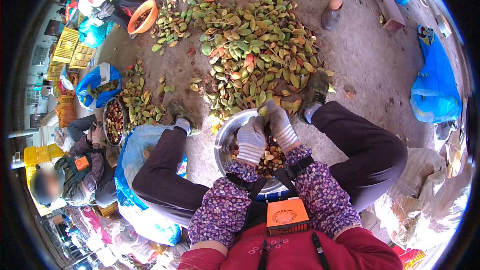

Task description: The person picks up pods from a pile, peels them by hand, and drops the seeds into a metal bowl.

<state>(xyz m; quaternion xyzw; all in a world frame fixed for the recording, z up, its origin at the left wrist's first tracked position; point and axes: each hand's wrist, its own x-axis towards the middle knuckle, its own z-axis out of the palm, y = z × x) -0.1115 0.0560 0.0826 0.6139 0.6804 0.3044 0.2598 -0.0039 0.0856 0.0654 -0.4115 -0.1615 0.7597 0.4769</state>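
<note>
Both my hands wear striped grey-white gloves and meet above a round metal basin between my legs. My left hand has its fingers bent round toward a green pod. From the right, my right hand closes its fingers on the same pod. Brown and pale nuts lie in the basin under my wrists. Beyond the basin spreads a large heap of green, yellow and reddish pods.
Left of me are a blue bag, a metal bowl of nuts and a seated person. An orange basket stands farther back. Another person's leg stands beyond the heap. At right lies a blue sack.
</note>
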